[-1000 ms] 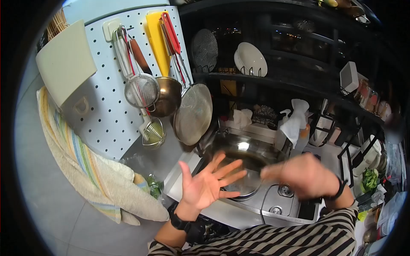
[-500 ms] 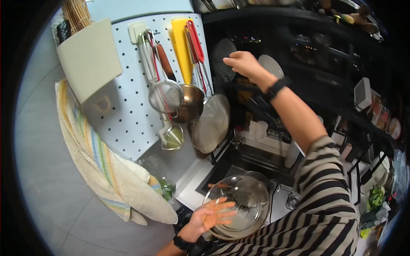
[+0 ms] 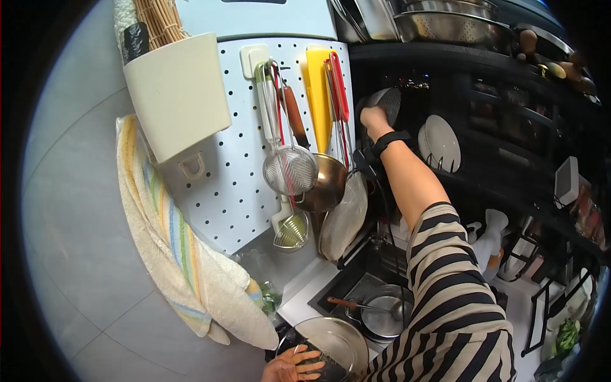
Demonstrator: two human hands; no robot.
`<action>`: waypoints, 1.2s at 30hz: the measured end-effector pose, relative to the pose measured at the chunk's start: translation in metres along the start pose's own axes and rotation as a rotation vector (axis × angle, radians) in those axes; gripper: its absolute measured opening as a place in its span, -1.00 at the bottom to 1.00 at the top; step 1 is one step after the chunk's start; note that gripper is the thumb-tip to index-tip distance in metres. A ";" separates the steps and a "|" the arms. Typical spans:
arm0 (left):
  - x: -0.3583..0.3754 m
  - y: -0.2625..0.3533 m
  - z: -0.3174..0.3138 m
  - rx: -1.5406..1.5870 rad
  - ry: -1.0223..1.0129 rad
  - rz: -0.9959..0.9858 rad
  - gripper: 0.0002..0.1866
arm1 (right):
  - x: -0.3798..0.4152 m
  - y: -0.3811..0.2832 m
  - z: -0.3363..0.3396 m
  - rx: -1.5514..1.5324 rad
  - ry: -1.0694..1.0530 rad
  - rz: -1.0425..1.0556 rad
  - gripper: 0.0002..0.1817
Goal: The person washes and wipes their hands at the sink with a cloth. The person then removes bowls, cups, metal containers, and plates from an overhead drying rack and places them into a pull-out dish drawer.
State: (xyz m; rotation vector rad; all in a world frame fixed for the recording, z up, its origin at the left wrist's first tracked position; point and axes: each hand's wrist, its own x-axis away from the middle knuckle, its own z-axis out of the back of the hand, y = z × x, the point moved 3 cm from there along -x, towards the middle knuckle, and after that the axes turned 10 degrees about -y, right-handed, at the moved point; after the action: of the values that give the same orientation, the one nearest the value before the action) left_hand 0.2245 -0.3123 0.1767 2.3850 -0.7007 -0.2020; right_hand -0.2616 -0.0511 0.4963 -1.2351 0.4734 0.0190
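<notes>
At the dark rack, my right hand (image 3: 375, 118) closes on the edge of a dark grey textured bowl (image 3: 389, 102); the fingertips are hidden behind it. Low in view, my left hand (image 3: 294, 367) has its fingers spread and holds a clear glass bowl (image 3: 331, 328), apparently from below, with the fingers showing at its wall. Just beyond the glass bowl, a pot (image 3: 383, 321) sits by the sink, and a wooden-handled ladle (image 3: 344, 302) lies across it. A white bowl (image 3: 439, 143) stands on edge in the rack, right of my right hand.
A pegboard (image 3: 235, 191) on the left carries strainers (image 3: 290, 170), a brass-coloured pan (image 3: 326, 184) and a pot lid (image 3: 344, 216). Below hangs a striped towel (image 3: 178, 248). Metal colanders (image 3: 452, 32) stand on the upper shelf.
My right hand has moved in against the grey bowl, which now looks tilted. My left hand and the glass bowl have come nearer, uncovering the pot and ladle. The view has shifted.
</notes>
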 end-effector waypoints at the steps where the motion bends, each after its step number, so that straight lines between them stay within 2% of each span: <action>1: -0.001 0.000 0.001 -0.008 0.001 0.009 -0.34 | -0.008 0.011 0.004 -0.222 0.147 -0.066 -0.61; 2: -0.003 0.000 -0.001 -0.003 -0.063 -0.023 -0.46 | -0.019 0.023 0.013 -0.380 0.082 0.018 -0.62; 3: -0.006 0.000 0.004 0.011 -0.043 0.011 -0.46 | 0.029 -0.001 0.034 -0.514 0.102 0.094 -0.52; 5: -0.016 -0.004 0.016 0.043 -0.011 0.078 -0.45 | 0.056 -0.013 0.059 -0.793 0.192 0.199 -0.59; 7: -0.025 -0.006 0.015 0.023 -0.042 0.114 -0.44 | 0.080 -0.025 0.084 -1.188 -0.101 0.364 -0.74; 10: -0.041 -0.012 0.025 0.047 -0.140 0.182 -0.47 | 0.153 -0.047 0.127 -1.158 -0.245 0.496 -0.75; 12: -0.052 -0.016 0.026 0.019 -0.182 0.229 -0.45 | 0.218 -0.057 0.153 -1.085 -0.244 0.521 -0.67; 14: -0.064 -0.020 0.026 0.019 -0.238 0.263 -0.44 | 0.289 -0.057 0.176 -0.953 -0.244 0.470 -0.61; 15: -0.070 -0.023 0.029 0.004 -0.265 0.285 -0.43 | 0.315 -0.049 0.189 -0.919 -0.178 0.423 -0.60; 16: -0.076 -0.026 0.033 -0.007 -0.273 0.304 -0.43 | 0.351 -0.042 0.202 -0.890 -0.244 0.357 -0.59; 17: -0.080 -0.030 0.036 -0.023 -0.280 0.329 -0.43 | 0.381 -0.018 0.238 -0.857 -0.407 0.274 -0.60; 18: -0.083 -0.033 0.038 -0.052 -0.313 0.347 -0.43 | 0.423 0.002 0.268 -0.862 -0.364 0.298 -0.62; 21: -0.089 -0.045 0.035 -0.105 -0.441 0.427 -0.45 | 0.583 -0.012 0.256 -0.728 -0.280 0.275 -0.58; 22: -0.087 -0.050 0.035 -0.110 -0.469 0.456 -0.46 | 0.639 -0.016 0.257 -0.633 -0.185 0.228 -0.58; 24: -0.080 -0.068 0.045 -0.060 -0.558 0.540 -0.50 | 0.736 -0.018 0.226 -0.250 0.109 0.106 -0.54; 25: -0.069 -0.076 0.048 -0.140 -0.586 0.654 -0.52 | 0.821 -0.027 0.186 0.060 0.413 -0.022 -0.49; 26: -0.062 -0.082 0.051 -0.160 -0.593 0.706 -0.52 | 0.850 -0.045 0.157 0.056 0.438 -0.285 -0.52; 27: -0.037 -0.098 0.053 -0.184 -0.612 0.765 -0.52 | 0.891 -0.056 0.125 0.045 0.515 -0.352 -0.59; 29: -0.008 -0.113 0.048 -0.242 -0.675 0.863 -0.50 | 0.945 -0.070 0.070 -0.027 0.436 -0.502 -0.74; 30: 0.011 -0.124 0.043 -0.276 -0.706 0.915 -0.49 | 0.979 -0.072 0.054 0.074 0.255 -0.518 -0.77; 31: 0.032 -0.138 0.039 -0.315 -0.728 0.954 -0.48 | 1.021 -0.073 0.039 0.046 0.160 -0.703 -0.75; 32: 0.055 -0.151 0.034 -0.350 -0.767 1.005 -0.48 | 1.067 -0.070 0.015 0.118 0.165 -0.846 -0.75; 33: 0.072 -0.162 0.033 -0.385 -0.798 1.045 -0.48 | 1.093 -0.070 -0.007 0.076 0.220 -0.894 -0.77; 35: 0.070 -0.164 0.043 -0.348 -0.857 1.135 -0.48 | 1.099 -0.072 -0.061 0.005 0.261 -1.160 -0.76; 36: 0.075 -0.168 0.047 -0.357 -0.884 1.167 -0.47 | 1.110 -0.069 -0.079 0.068 0.298 -1.184 -0.77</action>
State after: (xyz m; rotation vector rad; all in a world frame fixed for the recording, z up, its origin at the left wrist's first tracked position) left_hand 0.3465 -0.2673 0.0388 1.1545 -2.0840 -0.7768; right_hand 0.7324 -0.4109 0.1430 -1.2961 -0.0640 -1.1834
